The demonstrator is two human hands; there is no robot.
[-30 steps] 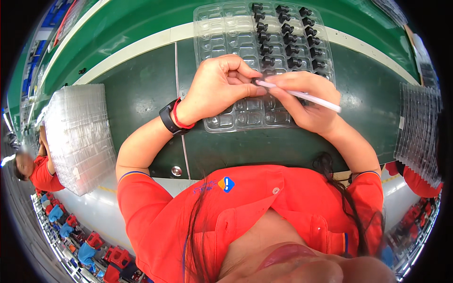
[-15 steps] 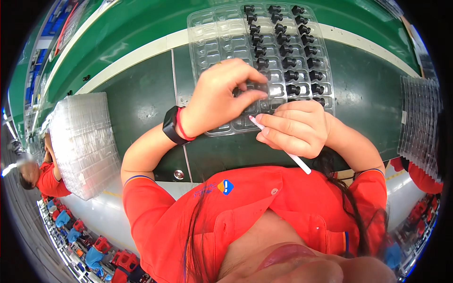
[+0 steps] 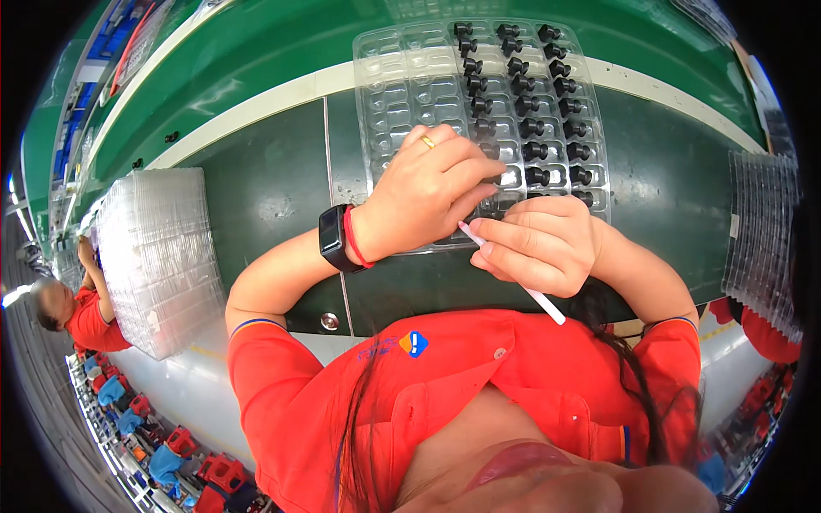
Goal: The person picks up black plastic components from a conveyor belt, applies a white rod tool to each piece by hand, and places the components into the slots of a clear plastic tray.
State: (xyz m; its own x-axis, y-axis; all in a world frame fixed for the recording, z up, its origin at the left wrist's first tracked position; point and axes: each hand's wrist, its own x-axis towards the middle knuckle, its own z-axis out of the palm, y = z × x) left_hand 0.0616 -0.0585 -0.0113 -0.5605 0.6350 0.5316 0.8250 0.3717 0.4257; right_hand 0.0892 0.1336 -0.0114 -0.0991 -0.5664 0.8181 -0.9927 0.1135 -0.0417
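Note:
A clear plastic tray [image 3: 389,111] with moulded pockets lies in front of me, its right-hand columns holding small black parts [image 3: 532,127], each with a blocky body and a round end. My left hand [image 3: 436,175] is over the tray's near middle, thumb and fingers brought together beside the leftmost column of parts. Whatever lies between those fingertips is hidden. In my right hand [image 3: 543,244], just right of the left one, is a slim white pen-like stick [image 3: 547,308] with a pinkish tip pointing up toward the left thumb. Both hands cover the tray's near edge.
A tall stack of clear trays [image 3: 158,256] stands at the left, another stack [image 3: 761,239] at the right. The green worktop [image 3: 265,188] has a pale strip [image 3: 282,111] along its far part. A co-worker in red [image 3: 90,321] is beyond the left stack.
The left hand has moved right, toward the right hand, and its thumb and fingers have come closer together. My right hand still holds the stick. The whole view has shifted slightly.

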